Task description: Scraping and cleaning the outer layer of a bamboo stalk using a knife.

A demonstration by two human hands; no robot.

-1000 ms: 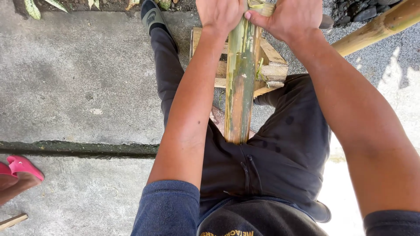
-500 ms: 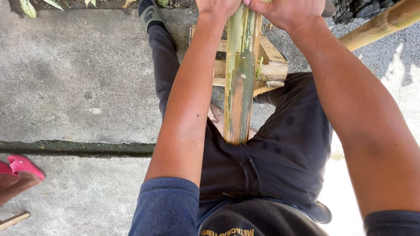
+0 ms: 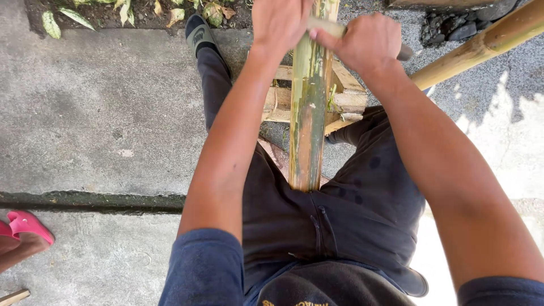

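Grey concrete paving filled the left half of the frame, split by a dark mossy crack running across the lower left. Along the top edge lay a strip of soil with dry and green leaves. At centre, a split bamboo stalk, green and yellow with brown streaks, ran from the top of the frame down to the person's lap, its lower end resting against dark trousers. Behind it, just above centre, sat a small wooden frame of pale slats, with the stalk lying across it.

Near the top centre, the left hand was wrapped in a fist around the stalk's left side. Just to its right, the right hand was curled tight around a dark-tipped handle of some tool laid across the stalk; the blade itself could not be made out. Both hands sat close together, nearly touching.

A second, thicker bamboo pole slanted through the upper right corner. One leg stretched toward the upper left, ending in a dark sandal. At the lower left edge, another person's foot wore a pink slipper.
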